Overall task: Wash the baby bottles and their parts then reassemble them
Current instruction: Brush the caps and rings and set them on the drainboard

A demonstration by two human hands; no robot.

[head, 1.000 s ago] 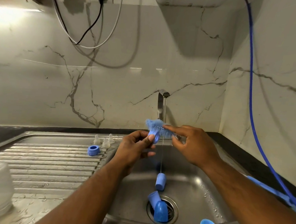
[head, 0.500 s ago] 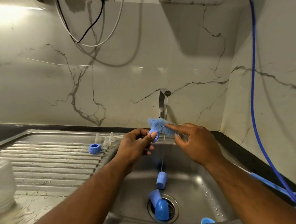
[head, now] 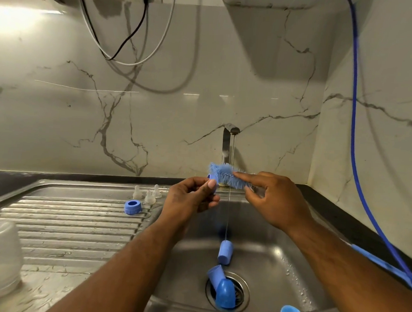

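Both hands have scarcely shifted above the sink [head: 266, 266]: the left hand [head: 193, 199] pinches a blue ring [head: 213, 179], apparently a bottle collar, against the blue brush [head: 225, 175], which the right hand [head: 277, 202] grips by its handle under the tap [head: 227, 142].

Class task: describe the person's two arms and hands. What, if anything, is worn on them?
The left forearm and right forearm are bare to the picture's edge: no sleeves. The left hand and right hand wear no gloves, and no ring, watch or bracelet shows.
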